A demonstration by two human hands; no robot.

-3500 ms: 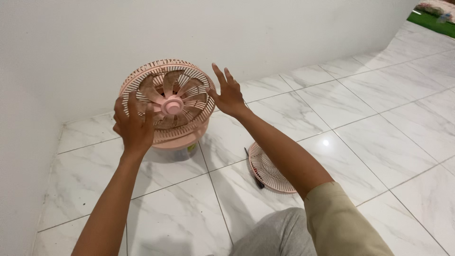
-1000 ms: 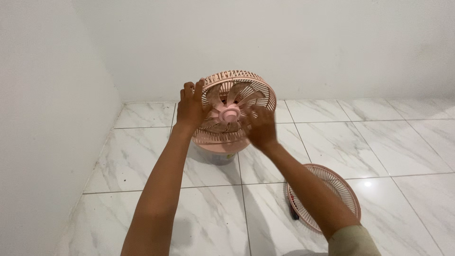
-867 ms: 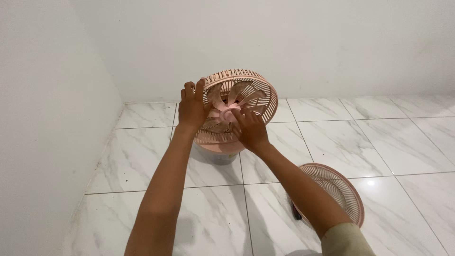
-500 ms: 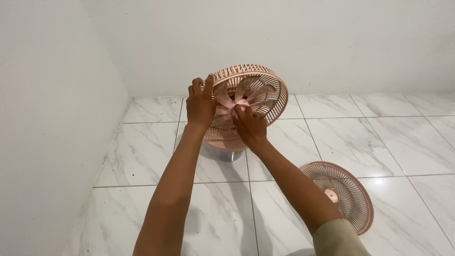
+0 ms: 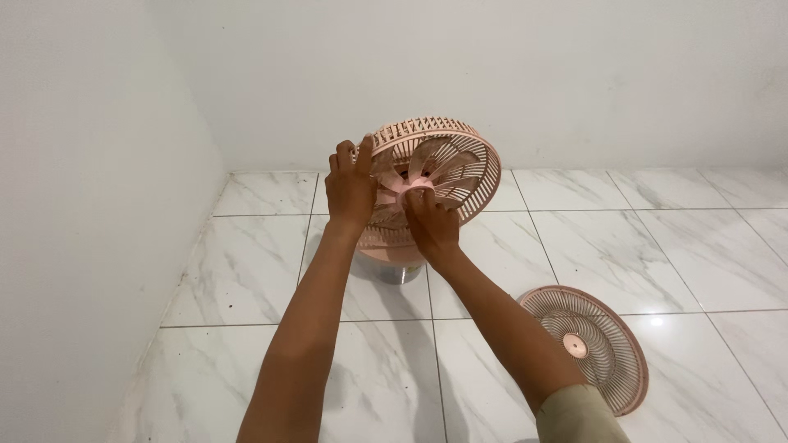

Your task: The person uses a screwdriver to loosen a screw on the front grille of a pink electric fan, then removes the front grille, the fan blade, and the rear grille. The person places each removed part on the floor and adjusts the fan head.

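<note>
1. Standing on the white marble floor [image 5: 246,271] near the corner of 2 white walls, the pink fan [image 5: 435,176] rests on its round base; its front is uncovered and the dusty blades [image 5: 427,164] are exposed.
2. Closed around the left edge of the rear grille [image 5: 476,176], the left hand [image 5: 351,187] holds the fan steady.
3. Pinched on the small pink hub cap [image 5: 417,194] at the centre of the blades, the right hand [image 5: 432,223] works with its fingertips; the palm is hidden from view.
4. To do this well, I judge the left hand should hold firmly so that the fan does not tip; the right fingertips should turn the cap evenly, without pressing on the thin blades.
5. Lying flat on the floor, the loose front grille [image 5: 587,344] is well apart, to the right of the right forearm.
</note>
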